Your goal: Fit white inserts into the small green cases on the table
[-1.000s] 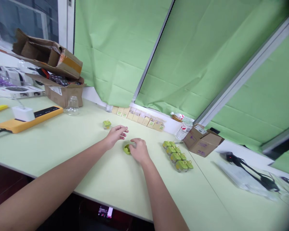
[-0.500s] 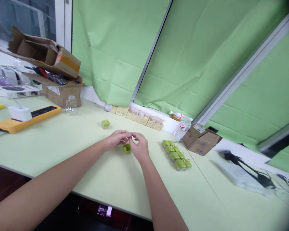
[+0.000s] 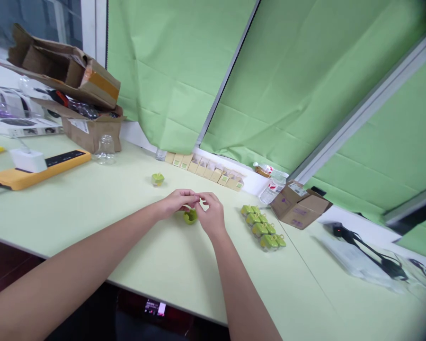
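The small green cap [image 3: 190,217] lies on the pale bench [image 3: 92,203], directly below where the two hands meet and partly hidden by them. The left hand [image 3: 175,202] comes in from the left and the right hand [image 3: 212,216] from below. Their fingers [image 3: 195,195] are drawn into a pinch, tip against tip, just above the cap. Whether something tiny is nipped between them cannot be told (the spot is too small and half covered by the right hand's knuckles).

This looks like fine fingertip work, and it would go best done low and close over the cap. With the heels of both hands resting on the bench, only the fingertips need to move. The pinch should be light enough to feel the piece and not crush or flick it. Keeping the cap under the hands means anything that slips lands on or beside it and does not roll off across the bench.

A single green piece [image 3: 158,179] stands apart, farther back on the left. A tight double row of green-topped pieces [image 3: 263,228] sits near the right hand, and the right wrist should stay clear of it. Behind are a line of small cartons [image 3: 204,169] along the green blind [image 3: 305,85], an open brown box [image 3: 300,204], a clear jar [image 3: 105,150] and a yellow power strip [image 3: 39,169].
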A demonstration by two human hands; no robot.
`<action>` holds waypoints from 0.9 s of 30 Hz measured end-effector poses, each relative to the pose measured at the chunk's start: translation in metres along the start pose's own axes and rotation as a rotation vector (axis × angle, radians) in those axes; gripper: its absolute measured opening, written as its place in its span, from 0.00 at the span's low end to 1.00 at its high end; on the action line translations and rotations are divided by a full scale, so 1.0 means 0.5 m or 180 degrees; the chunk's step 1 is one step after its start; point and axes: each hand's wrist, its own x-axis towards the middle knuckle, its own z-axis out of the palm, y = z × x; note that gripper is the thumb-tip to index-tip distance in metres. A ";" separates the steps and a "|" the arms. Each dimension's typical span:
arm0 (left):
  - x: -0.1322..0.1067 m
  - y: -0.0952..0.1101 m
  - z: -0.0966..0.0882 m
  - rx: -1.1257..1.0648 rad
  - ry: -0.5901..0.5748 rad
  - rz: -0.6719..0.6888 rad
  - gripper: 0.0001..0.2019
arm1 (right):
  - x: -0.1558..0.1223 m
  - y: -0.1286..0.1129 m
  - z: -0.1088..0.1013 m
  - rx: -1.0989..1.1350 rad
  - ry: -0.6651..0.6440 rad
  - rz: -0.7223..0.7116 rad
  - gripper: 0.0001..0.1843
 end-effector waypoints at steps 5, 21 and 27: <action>0.005 0.002 0.000 0.0347 0.0287 0.0317 0.19 | 0.011 0.020 -0.017 0.0128 0.0460 0.0482 0.10; -0.034 -0.006 -0.005 0.3406 -0.0183 0.0841 0.23 | 0.013 0.036 -0.018 0.0413 -0.0153 0.0806 0.06; -0.026 -0.010 -0.002 0.3539 0.0055 0.1472 0.16 | 0.008 0.035 -0.016 0.0588 -0.0416 0.0726 0.08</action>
